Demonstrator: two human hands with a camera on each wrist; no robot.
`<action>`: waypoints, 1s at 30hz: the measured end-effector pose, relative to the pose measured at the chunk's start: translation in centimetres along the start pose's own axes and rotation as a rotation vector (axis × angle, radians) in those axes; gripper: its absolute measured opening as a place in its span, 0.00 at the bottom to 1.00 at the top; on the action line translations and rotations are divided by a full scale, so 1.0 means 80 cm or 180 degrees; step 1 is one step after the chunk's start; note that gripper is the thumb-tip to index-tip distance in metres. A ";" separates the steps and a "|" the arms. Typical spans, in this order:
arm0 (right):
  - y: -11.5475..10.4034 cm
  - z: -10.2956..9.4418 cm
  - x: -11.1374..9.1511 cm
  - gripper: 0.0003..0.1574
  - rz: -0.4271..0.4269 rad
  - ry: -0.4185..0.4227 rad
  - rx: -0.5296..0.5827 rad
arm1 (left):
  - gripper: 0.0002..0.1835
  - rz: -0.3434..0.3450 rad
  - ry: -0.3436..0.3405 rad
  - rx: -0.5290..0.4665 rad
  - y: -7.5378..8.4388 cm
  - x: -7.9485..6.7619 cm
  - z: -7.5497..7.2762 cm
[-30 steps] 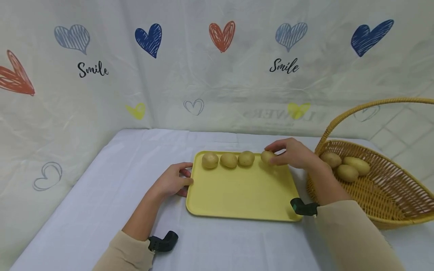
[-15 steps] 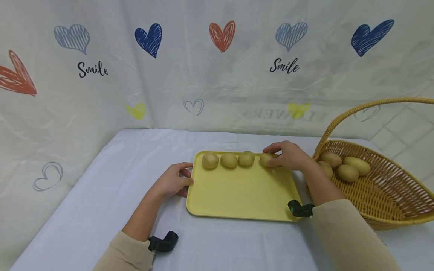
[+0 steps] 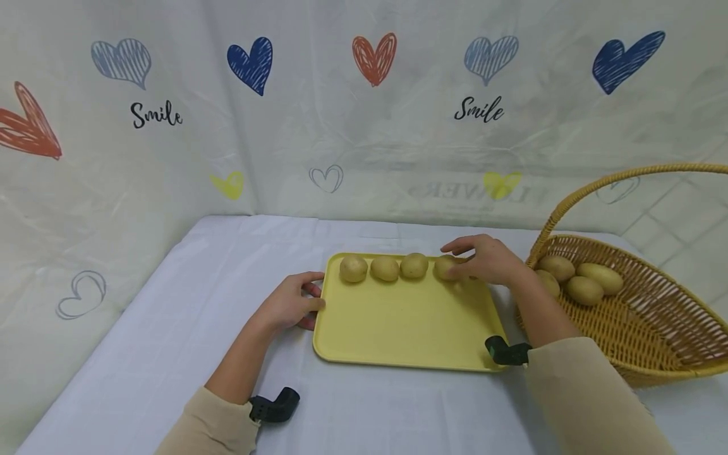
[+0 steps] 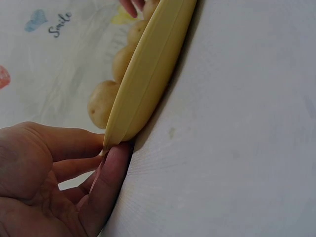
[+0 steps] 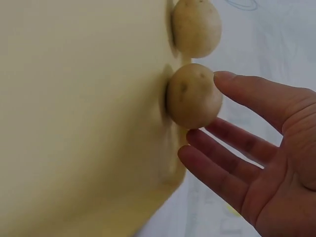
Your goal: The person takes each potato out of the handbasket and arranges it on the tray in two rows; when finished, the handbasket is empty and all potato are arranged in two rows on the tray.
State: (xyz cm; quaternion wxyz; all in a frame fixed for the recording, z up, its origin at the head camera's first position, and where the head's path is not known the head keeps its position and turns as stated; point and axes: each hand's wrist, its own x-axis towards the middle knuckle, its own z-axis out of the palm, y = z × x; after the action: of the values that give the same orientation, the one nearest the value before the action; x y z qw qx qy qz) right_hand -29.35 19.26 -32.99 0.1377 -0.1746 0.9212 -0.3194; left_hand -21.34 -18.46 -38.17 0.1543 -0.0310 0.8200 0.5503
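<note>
On the white cloth lies a yellow rectangular tray (image 3: 406, 328) with a row of several potatoes along its far edge. My left hand (image 3: 289, 304) pinches the tray's left rim; the left wrist view shows the thumb and fingers on both sides of the tray's edge (image 4: 148, 84). At the row's right end my right hand (image 3: 490, 260) surrounds the last potato (image 3: 445, 268) loosely. In the right wrist view the fingers are extended and spread, with the thumb tip right at the side of that potato (image 5: 194, 96) and the fingertips just below it.
A wicker basket (image 3: 654, 328) with a tall arched handle (image 3: 574, 199) stands to the right of the tray. Several potatoes (image 3: 584, 291) lie inside it at the back left. Behind the table hangs a white curtain (image 3: 352, 133) printed with hearts.
The potato under my right hand has shifted slightly left along the tray's far edge, towards the others. The right-hand fingers have loosened around it. My left hand stays on the rim.
</note>
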 end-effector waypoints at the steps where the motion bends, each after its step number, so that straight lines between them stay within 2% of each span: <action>1: -0.001 -0.002 -0.002 0.35 -0.0014 0.0010 0.0038 | 0.34 -0.0003 0.0002 0.0009 0.000 0.000 0.000; 13: -0.010 -0.023 -0.022 0.31 -0.0229 0.0211 0.0339 | 0.34 -0.0009 0.0004 0.0050 0.000 0.000 0.000; 30: -0.030 -0.049 -0.045 0.33 -0.0176 0.0200 0.0458 | 0.34 0.0011 0.0012 -0.0003 -0.001 -0.001 0.002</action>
State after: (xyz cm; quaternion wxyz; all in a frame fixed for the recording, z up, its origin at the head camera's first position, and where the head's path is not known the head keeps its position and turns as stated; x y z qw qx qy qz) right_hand -26.95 21.13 -28.00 0.1120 -0.1795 0.8945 -0.3937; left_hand -21.24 -18.38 -38.27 0.1518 -0.0307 0.8201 0.5509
